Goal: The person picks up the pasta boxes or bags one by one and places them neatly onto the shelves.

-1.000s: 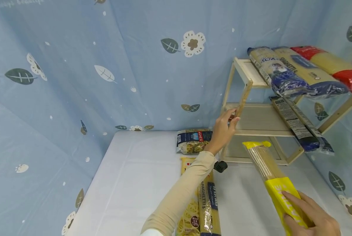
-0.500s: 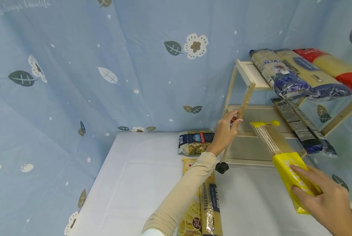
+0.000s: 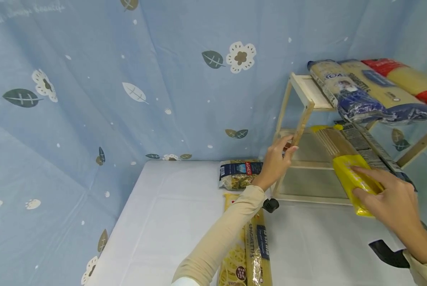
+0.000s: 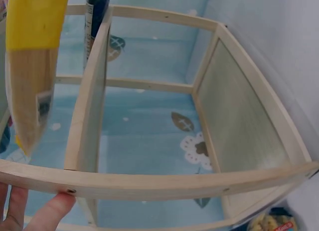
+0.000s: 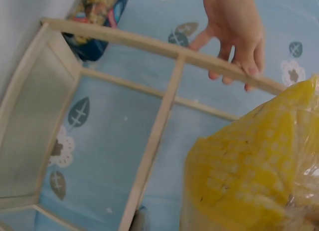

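Observation:
My left hand [image 3: 286, 147] grips the front upright post of a wooden rack [image 3: 302, 119] at the table's back right. In the left wrist view the thumb [image 4: 52, 208] presses on the rack's frame [image 4: 149, 183]. My right hand [image 3: 374, 186] holds the near end of a yellow spaghetti packet [image 3: 345, 171]. The packet's far end lies in the rack's middle shelf, beside a dark packet [image 3: 370, 145]. The right wrist view shows the yellow packet [image 5: 254, 176] close up, with the left hand [image 5: 234, 31] on the rack's bar [image 5: 154, 136] beyond it.
Three long pasta packets [image 3: 381, 93] lie across the rack's top shelf. On the white table [image 3: 170, 222] are a short pasta bag [image 3: 239, 174], two long packets [image 3: 257, 250] under my left arm, and a small black object [image 3: 271, 205]. A blue patterned cloth hangs behind.
My right hand has carried the yellow packet up and forward from above the table into the rack's middle shelf. The left hand has stayed on the post.

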`<state>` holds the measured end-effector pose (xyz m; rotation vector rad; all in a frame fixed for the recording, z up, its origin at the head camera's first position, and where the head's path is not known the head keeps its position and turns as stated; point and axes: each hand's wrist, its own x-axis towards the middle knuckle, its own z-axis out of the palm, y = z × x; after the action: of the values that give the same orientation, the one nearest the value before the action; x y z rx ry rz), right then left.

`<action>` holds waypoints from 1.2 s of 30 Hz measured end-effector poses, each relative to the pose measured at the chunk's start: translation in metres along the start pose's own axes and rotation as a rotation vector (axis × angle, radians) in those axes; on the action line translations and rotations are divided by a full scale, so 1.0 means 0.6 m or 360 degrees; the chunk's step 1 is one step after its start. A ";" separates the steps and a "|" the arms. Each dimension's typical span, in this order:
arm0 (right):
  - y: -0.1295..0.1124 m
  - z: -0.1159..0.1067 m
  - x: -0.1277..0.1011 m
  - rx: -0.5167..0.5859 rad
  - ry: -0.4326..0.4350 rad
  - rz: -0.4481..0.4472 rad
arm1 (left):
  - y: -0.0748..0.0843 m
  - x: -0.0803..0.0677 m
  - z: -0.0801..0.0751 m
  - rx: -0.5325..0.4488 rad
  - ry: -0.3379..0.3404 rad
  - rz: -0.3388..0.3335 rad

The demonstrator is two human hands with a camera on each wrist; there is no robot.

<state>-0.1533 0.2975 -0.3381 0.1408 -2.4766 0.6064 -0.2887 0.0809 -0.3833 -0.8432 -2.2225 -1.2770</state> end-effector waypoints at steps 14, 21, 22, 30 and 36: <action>0.035 0.045 0.092 -0.0017 -0.0283 0.0241 | 0.000 -0.001 0.002 0.0013 -0.0003 0.0006; 0.041 0.079 0.116 -0.0071 -0.0391 0.0269 | 0.002 -0.001 0.000 0.0006 -0.0008 0.0006; 0.041 0.084 0.119 -0.0082 -0.0390 0.0268 | 0.002 -0.001 -0.001 0.0005 -0.0007 0.0007; 0.049 0.112 0.133 -0.0207 -0.0427 0.0286 | 0.001 -0.002 -0.003 -0.0004 -0.0006 -0.0003; 0.055 0.113 0.133 -0.0158 -0.0352 0.0285 | 0.000 -0.002 0.000 0.0020 -0.0011 0.0020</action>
<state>-0.2615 0.2988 -0.3557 -0.0567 -2.7487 0.5664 -0.2877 0.0806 -0.3840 -0.8567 -2.2246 -1.2545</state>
